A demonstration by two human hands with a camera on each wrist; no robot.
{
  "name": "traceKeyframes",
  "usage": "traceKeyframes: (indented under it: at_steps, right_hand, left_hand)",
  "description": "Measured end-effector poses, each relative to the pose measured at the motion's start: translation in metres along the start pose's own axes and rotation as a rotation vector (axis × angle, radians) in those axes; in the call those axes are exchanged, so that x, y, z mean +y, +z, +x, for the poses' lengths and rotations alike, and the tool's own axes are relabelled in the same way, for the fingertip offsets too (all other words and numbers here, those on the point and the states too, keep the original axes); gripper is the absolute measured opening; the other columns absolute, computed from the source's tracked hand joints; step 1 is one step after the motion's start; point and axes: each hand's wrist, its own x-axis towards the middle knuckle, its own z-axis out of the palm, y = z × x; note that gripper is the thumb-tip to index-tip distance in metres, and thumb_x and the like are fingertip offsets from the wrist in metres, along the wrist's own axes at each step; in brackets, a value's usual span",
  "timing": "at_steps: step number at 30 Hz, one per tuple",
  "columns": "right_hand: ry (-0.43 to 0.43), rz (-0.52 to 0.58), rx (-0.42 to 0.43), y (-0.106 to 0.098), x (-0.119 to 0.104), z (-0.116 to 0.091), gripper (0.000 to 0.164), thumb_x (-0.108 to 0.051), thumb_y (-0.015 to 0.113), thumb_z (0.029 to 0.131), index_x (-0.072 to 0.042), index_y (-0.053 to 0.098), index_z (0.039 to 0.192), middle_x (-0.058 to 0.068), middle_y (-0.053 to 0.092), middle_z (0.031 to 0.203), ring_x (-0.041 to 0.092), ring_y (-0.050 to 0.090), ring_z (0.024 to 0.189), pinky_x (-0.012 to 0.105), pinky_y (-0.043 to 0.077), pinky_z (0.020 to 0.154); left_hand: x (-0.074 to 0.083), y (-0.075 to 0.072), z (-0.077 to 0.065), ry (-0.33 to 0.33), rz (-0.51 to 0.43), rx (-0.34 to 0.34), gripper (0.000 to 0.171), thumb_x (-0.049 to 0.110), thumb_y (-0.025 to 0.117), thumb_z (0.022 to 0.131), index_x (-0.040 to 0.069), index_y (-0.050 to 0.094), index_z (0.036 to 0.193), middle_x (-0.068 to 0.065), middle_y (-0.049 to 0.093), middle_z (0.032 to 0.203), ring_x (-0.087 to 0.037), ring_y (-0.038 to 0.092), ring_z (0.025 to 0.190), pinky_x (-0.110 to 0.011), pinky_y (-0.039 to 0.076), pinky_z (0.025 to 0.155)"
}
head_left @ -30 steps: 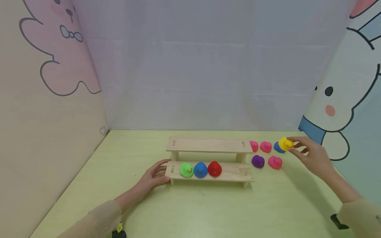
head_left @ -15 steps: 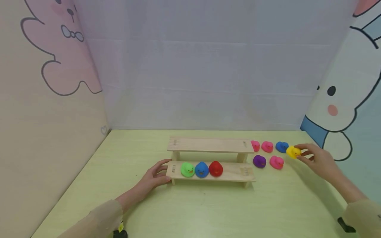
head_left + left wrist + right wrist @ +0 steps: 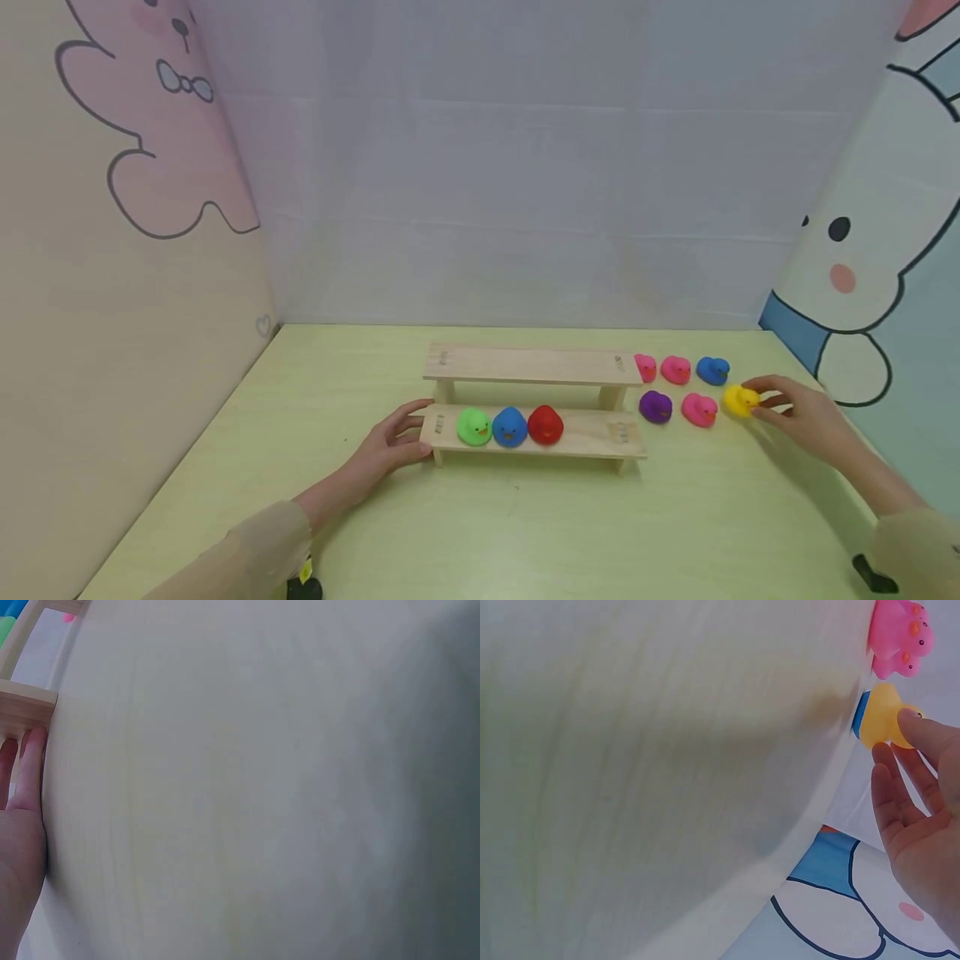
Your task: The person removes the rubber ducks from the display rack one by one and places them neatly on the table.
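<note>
My left hand (image 3: 378, 450) holds the left end of a two-tier wooden stand (image 3: 585, 429), thumb at the front and fingers behind; in the left wrist view the fingertips (image 3: 36, 739) meet the wood. A green rubber duck (image 3: 474, 427), a blue one (image 3: 510, 427) and a red one (image 3: 545, 425) sit in a row on the lower tier. To the right, my right hand (image 3: 802, 421) pinches a yellow rubber duck (image 3: 741, 401) between thumb and fingertips, at or just above the table; the right wrist view shows this yellow duck (image 3: 883, 716) too.
Right of the stand lie a blue duck (image 3: 712, 370), a purple duck (image 3: 656, 407) and pink ducks (image 3: 699, 409). The upper tier (image 3: 525, 364) stands behind the lower one. A white cloth (image 3: 480, 208) backs the table (image 3: 465, 533), and printed walls flank it.
My right hand has brought the yellow duck from in front of the blue duck rightward and down, nearer the table and beside the front pink duck. My left hand stays at the stand.
</note>
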Motion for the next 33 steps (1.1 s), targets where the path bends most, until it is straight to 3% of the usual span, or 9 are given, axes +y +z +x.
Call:
traceKeyframes:
  at_steps: [6, 13, 18, 33]
  right_hand:
    - [-0.011, 0.007, -0.022, 0.0022, 0.0038, -0.0009, 0.038, -0.008, 0.074, 0.086, 0.003, 0.061, 0.120, 0.029, 0.064, 0.116, 0.038, 0.068, 0.090, 0.012, 0.049, 0.065]
    - [0.014, 0.021, -0.055, 0.0030, 0.0058, -0.0022, 0.040, -0.013, 0.074, 0.087, 0.004, 0.060, 0.120, 0.030, 0.063, 0.116, 0.039, 0.068, 0.090, 0.014, 0.051, 0.064]
    - [0.021, 0.010, -0.048, 0.0053, 0.0070, -0.0013, 0.040, -0.012, 0.074, 0.087, 0.002, 0.060, 0.121, 0.028, 0.064, 0.116, 0.038, 0.067, 0.093, 0.011, 0.046, 0.065]
    - [0.037, 0.001, -0.048, 0.0044, 0.0078, -0.0014, 0.040, -0.011, 0.074, 0.086, 0.002, 0.061, 0.121, 0.029, 0.064, 0.117, 0.038, 0.065, 0.094, 0.013, 0.046, 0.063]
  left_hand:
    - [-0.0001, 0.0000, 0.0004, -0.006, -0.008, -0.001, 0.069, 0.013, 0.064, 0.095, 0.019, 0.030, 0.154, -0.021, 0.045, 0.146, -0.015, 0.063, 0.116, -0.028, 0.054, 0.092]
    - [-0.0007, 0.0000, 0.0007, -0.014, -0.006, 0.003, 0.069, 0.013, 0.065, 0.094, 0.020, 0.030, 0.154, -0.021, 0.045, 0.145, -0.015, 0.063, 0.116, -0.029, 0.054, 0.092]
    - [-0.0004, 0.0000, 0.0003, -0.011, -0.010, 0.002, 0.069, 0.012, 0.064, 0.094, 0.019, 0.030, 0.154, -0.020, 0.045, 0.145, -0.015, 0.063, 0.115, -0.029, 0.055, 0.092]
    - [0.0003, 0.0000, 0.0000, -0.014, 0.005, 0.005, 0.068, 0.013, 0.064, 0.095, 0.020, 0.030, 0.154, -0.022, 0.044, 0.147, -0.016, 0.063, 0.117, -0.028, 0.054, 0.093]
